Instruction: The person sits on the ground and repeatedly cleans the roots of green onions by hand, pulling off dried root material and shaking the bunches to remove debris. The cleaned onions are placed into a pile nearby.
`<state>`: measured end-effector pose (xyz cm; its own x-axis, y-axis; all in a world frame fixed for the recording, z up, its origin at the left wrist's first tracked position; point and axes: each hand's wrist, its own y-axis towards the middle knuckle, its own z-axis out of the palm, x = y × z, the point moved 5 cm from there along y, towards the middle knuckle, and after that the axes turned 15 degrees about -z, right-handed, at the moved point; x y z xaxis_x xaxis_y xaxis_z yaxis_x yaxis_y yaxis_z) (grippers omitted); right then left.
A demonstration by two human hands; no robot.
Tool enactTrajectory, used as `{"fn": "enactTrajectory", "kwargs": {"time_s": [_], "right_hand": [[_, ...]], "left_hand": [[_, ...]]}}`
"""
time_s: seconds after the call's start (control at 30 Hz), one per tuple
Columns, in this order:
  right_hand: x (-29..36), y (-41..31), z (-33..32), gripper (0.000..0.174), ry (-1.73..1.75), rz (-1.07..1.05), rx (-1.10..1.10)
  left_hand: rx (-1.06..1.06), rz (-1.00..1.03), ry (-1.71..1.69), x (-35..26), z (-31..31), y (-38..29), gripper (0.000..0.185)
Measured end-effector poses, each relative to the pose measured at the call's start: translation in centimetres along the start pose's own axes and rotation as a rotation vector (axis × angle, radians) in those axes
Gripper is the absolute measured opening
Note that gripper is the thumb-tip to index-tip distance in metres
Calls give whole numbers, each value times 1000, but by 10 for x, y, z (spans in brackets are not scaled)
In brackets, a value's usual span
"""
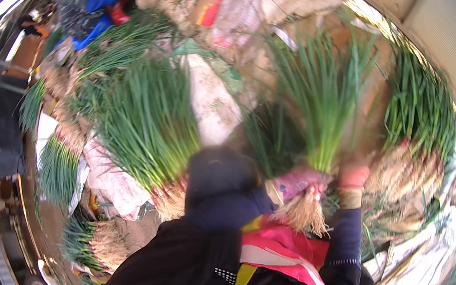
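My left hand (298, 184), in a purple patterned glove, is closed around the lower stalks of a bunch of green onions (324, 126). Its pale roots (306, 211) hang below the fist, over a pink and red cloth (279, 244) on my lap. Just right of this bunch is my right hand (353, 176), in a reddish-orange glove and blurred; its fingers cannot be made out. A large pile of green onions (145, 125) lies to the left, roots towards me. Another row of green onions (422, 101) lies on the right.
Woven sacks (213, 95) spread under and between the piles. Smaller bundles of green onions (58, 169) lie farther left. A dark plastic bag (77, 6) sits at the upper left. A pale wall panel (452, 52) rises at the upper right. Beside my left sleeve is a blurred dark shape (222, 177).
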<state>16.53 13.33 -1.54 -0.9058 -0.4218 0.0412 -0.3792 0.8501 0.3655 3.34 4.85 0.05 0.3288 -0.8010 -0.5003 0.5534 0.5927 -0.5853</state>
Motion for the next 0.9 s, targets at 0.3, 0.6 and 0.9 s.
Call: {"fn": "enactTrajectory", "kwargs": {"time_s": [0.3,0.6,0.9], "right_hand": [[-13,-97,73,39,514,-15,1126],[13,-6,76,40,657,394,516],[17,-6,65,12,1760,750,140]], "left_hand": [[-176,-13,-147,-10,-29,-11,40],[-237,-42,-227,-3,-44,-8,28],[-313,204,-82,-19,-54,-12,18]]}}
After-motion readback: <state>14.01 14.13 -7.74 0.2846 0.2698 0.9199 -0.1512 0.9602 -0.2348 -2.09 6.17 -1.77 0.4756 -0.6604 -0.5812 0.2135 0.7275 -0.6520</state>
